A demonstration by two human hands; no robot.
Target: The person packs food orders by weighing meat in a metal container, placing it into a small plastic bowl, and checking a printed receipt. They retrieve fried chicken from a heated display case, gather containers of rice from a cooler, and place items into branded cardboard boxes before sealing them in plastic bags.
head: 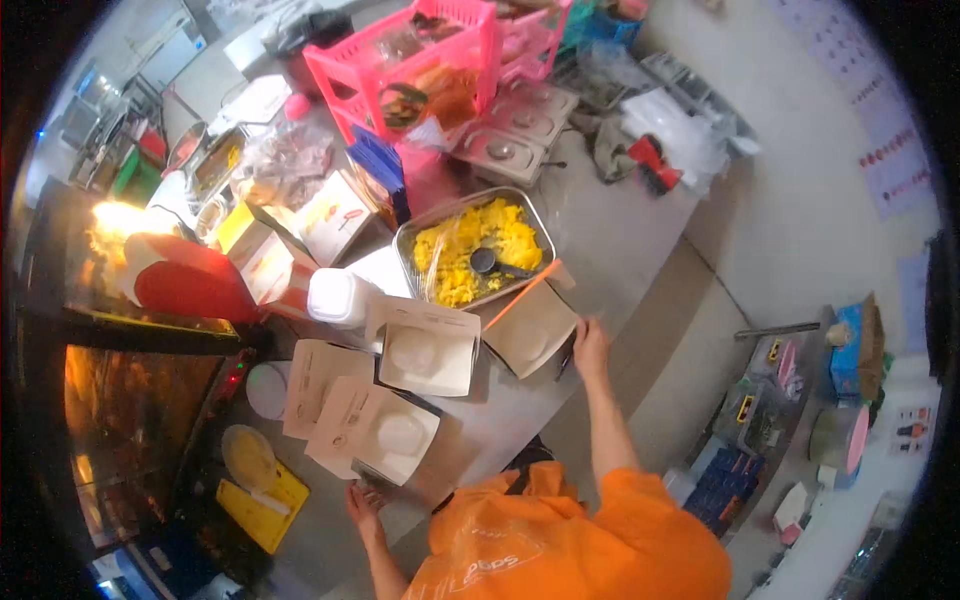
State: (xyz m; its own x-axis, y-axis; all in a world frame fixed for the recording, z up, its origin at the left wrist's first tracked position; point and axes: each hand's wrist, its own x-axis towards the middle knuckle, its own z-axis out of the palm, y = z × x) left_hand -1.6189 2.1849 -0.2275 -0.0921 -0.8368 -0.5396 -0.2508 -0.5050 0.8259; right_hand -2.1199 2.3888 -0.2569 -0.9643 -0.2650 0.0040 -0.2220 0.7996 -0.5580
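My right hand [590, 346] grips the right corner of an open cardboard takeaway box [529, 334], which has an orange strip along its far edge. At the near corner of another open box [403, 439] is my left hand [365, 506]; its fingertips are partly hidden, so its hold is unclear. That box and a third open box [427, 360] each hold a round white item. Another box [322, 375] is partly covered behind them. Beyond the boxes, a metal tray [551, 240] holds yellow food and a black scoop [484, 261]. A white plastic container [335, 296] stands to its left.
A pink basket [330, 64] and lidded steel pans [510, 146] stand at the back. To the left are a lit heated cabinet [142, 435], a red carton [191, 281] and a yellow board [281, 510]. A low shelf with tubs [757, 409] is at right, across the floor.
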